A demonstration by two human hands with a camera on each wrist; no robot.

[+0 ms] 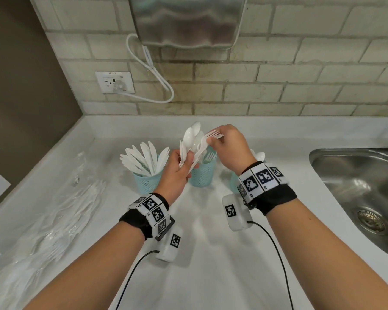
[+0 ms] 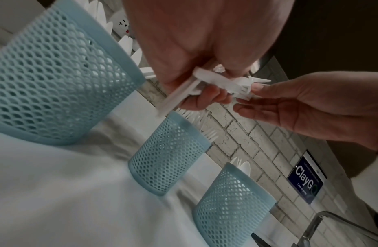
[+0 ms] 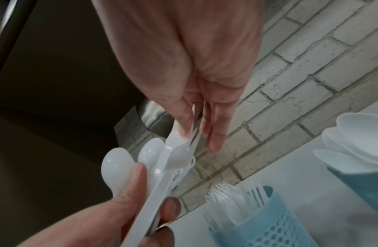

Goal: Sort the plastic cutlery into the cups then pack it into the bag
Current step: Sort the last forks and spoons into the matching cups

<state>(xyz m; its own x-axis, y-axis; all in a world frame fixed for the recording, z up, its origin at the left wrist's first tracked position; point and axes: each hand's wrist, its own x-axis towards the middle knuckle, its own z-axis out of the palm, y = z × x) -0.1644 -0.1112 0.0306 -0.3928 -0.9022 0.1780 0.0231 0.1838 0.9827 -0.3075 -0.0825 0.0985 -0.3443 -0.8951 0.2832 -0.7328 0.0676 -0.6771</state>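
Tiled wall (image 2: 236,142), "ClayGo" sign (image 2: 305,181) (blue)

Both bare forearms reach forward, each with a black wrist strap. The left hand (image 1: 181,167) is raised, fingers and thumb curled around a bundle of cutlery (image 1: 194,142). The right hand (image 1: 227,146) sits just above it (palm down), fingertips pinching one piece's tip.

White counter (image 1: 211,276) with three blue mesh cups (image 1: 203,173), clear bag (image 1: 61,220) at left.
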